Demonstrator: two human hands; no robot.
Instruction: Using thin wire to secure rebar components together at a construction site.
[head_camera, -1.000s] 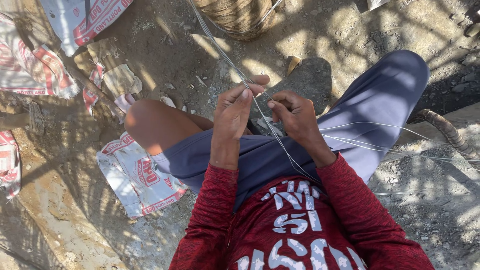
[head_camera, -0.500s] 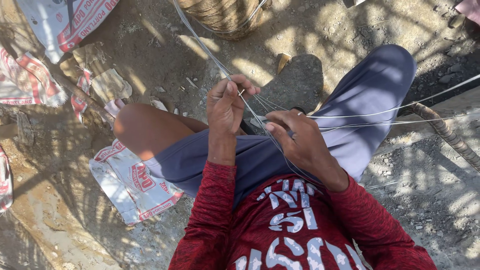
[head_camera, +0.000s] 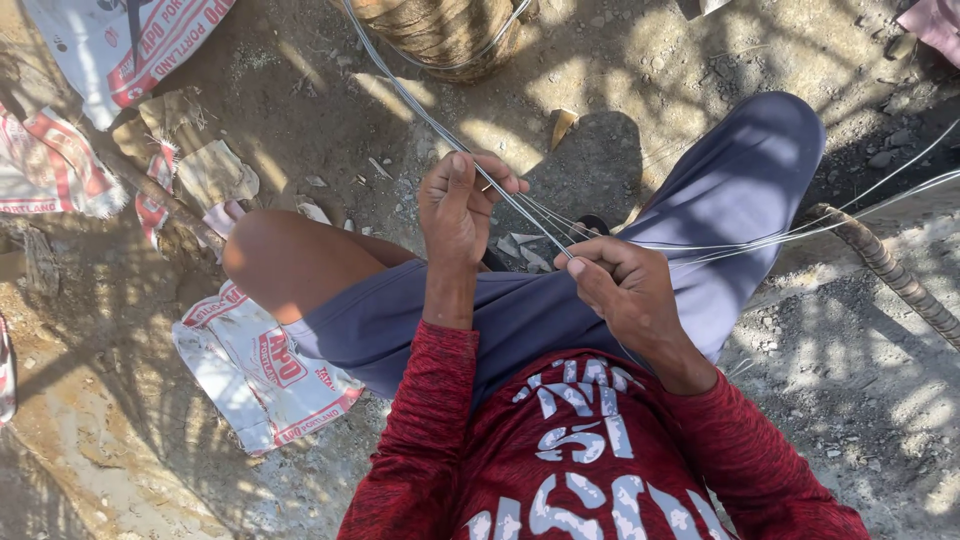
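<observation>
- Sunlit dirt ground (head_camera: 300, 110), printed sacks (head_camera: 262, 375) at left.
- Thin wire strands (head_camera: 520, 208) cross the lap, far-left to right.
- Left hand (head_camera: 460, 205) pinches them; right hand (head_camera: 625, 285) curls around them.
- Likely light, springy, slippery; grip best near the crossing.

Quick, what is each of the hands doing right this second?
Left hand: closed, pinching the thin wire strands between thumb and fingers.
Right hand: closed, gripping the same wire strands where they bend off to the side.
</observation>
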